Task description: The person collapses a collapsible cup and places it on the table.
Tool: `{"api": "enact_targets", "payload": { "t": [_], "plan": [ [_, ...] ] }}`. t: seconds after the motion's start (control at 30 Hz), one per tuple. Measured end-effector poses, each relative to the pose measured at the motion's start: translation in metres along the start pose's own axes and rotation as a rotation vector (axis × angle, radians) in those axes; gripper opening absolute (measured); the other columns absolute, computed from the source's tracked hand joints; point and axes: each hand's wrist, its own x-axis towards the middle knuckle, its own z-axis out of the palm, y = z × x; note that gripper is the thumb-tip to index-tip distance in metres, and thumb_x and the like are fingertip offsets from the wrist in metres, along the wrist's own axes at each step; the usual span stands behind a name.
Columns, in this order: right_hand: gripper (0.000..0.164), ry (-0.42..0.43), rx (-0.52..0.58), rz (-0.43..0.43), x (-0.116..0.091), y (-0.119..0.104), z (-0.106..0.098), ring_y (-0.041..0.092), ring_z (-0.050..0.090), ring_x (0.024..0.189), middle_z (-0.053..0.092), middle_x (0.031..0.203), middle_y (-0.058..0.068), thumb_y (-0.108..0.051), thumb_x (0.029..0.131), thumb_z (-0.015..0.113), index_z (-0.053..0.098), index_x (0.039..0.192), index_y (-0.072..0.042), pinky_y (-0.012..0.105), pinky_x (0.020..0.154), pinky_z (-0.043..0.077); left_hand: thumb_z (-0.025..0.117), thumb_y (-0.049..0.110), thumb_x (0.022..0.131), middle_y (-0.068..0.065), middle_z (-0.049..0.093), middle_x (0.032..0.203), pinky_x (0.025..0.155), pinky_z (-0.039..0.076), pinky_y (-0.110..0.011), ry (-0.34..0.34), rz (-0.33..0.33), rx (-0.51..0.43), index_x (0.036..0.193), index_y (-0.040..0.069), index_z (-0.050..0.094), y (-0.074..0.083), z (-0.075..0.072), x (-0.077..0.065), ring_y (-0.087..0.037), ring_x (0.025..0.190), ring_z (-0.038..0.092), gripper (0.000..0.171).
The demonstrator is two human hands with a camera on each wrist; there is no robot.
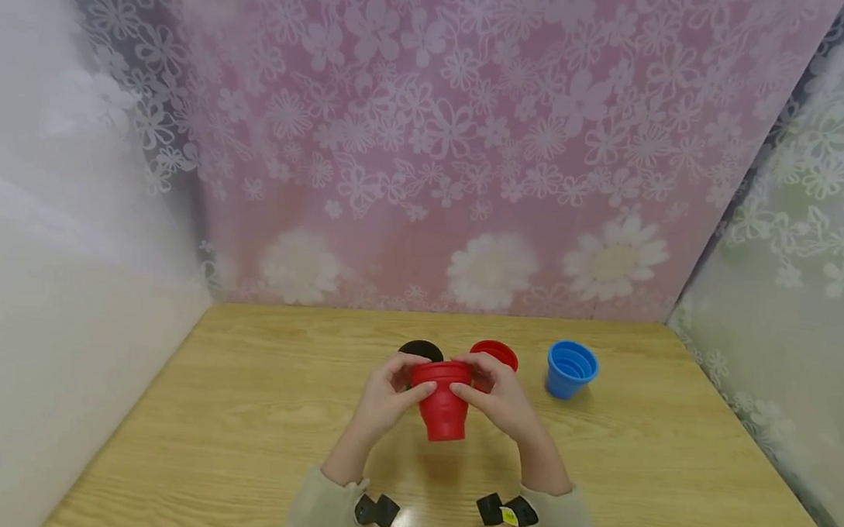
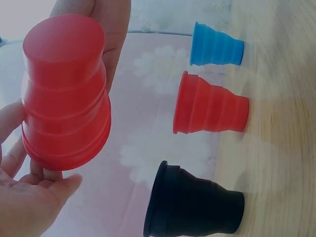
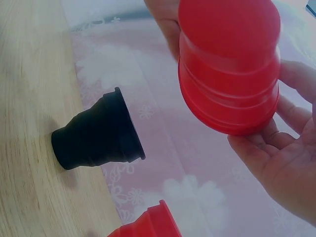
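Both hands hold a red collapsible cup [image 1: 446, 408] up above the wooden table, its rim at the top and its base tilted toward me. My left hand [image 1: 384, 394] grips the rim from the left, thumb on the near wall. On the opposite side my right hand [image 1: 504, 398] grips it the same way. In the left wrist view the held cup [image 2: 66, 94] shows its smooth base and stepped rings. Behind it on the table stand a black collapsible cup [image 2: 197, 202] and a second red cup [image 2: 212, 103]; in the head view the hands partly cover both.
A blue collapsible cup [image 1: 570, 369] stands upright on the wooden table [image 1: 249, 412], right of the second red cup. A pink flowered curtain [image 1: 426, 139] hangs along the table's back edge. Pale sheets [image 1: 67, 228] rise at the left and right sides.
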Motion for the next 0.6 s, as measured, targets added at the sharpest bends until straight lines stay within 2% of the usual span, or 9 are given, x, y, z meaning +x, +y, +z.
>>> {"api": "enact_targets", "payload": {
  "t": [0.23, 0.43, 0.6],
  "plan": [
    [0.044, 0.035, -0.012, 0.054, 0.002, -0.002, 0.000, 0.028, 0.053, 0.093, 0.054, 0.106, 0.011, -0.016, 0.079, 0.067, 0.052, 0.118, -0.003, 0.030, 0.069, 0.051, 0.065, 0.005, 0.079, -0.012, 0.057, 0.096, 0.073, 0.048, -0.032, 0.002, -0.040, -0.006, 0.107, -0.002, 0.057, -0.018, -0.002, 0.010, -0.020, 0.083, 0.054, 0.030],
    [0.044, 0.067, 0.001, 0.048, 0.001, -0.001, 0.001, 0.027, 0.054, 0.092, 0.055, 0.105, 0.012, -0.015, 0.080, 0.066, 0.051, 0.118, -0.002, 0.030, 0.069, 0.051, 0.067, 0.014, 0.079, -0.012, 0.058, 0.097, 0.070, 0.050, -0.031, -0.014, -0.056, 0.010, 0.108, 0.000, 0.056, -0.017, -0.003, 0.013, -0.022, 0.084, 0.057, 0.034],
    [0.042, 0.073, -0.018, 0.021, 0.002, -0.003, -0.002, 0.028, 0.054, 0.093, 0.055, 0.106, 0.014, -0.014, 0.081, 0.065, 0.051, 0.118, -0.001, 0.030, 0.070, 0.051, 0.066, 0.010, 0.080, -0.012, 0.058, 0.097, 0.073, 0.049, -0.029, -0.013, -0.077, 0.027, 0.108, 0.000, 0.057, -0.010, -0.001, 0.015, -0.021, 0.084, 0.057, 0.031]
  ]
}}
